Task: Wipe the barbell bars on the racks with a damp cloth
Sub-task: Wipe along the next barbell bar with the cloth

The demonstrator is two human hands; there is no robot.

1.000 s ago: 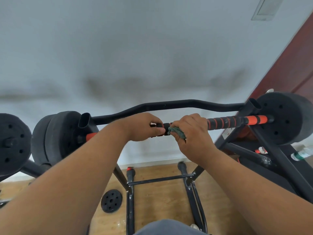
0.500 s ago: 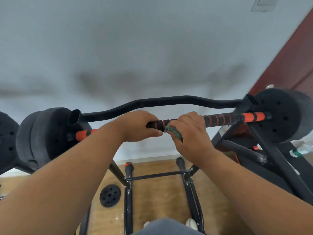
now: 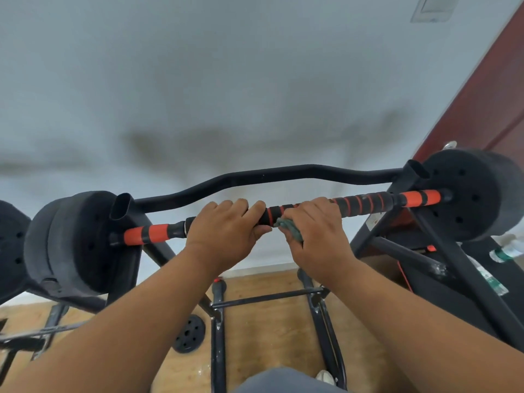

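The orange-and-black barbell bar (image 3: 365, 205) lies across the black rack (image 3: 442, 251), with dark weight plates (image 3: 476, 194) at both ends. The left hand (image 3: 226, 231) grips the bar near its middle; just to its right, the right hand (image 3: 317, 231) wraps a green cloth (image 3: 290, 226) against the bar.

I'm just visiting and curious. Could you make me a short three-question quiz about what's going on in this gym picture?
1. True or false: both hands grip the orange-and-black barbell bar.
2. Which hand holds the green cloth? A) left hand B) right hand C) neither
3. Fill in: a small loose weight plate lies on the wooden ____.

Key: 1 true. 2 B: the cloth is bunched under the right hand against the bar. 3 floor.
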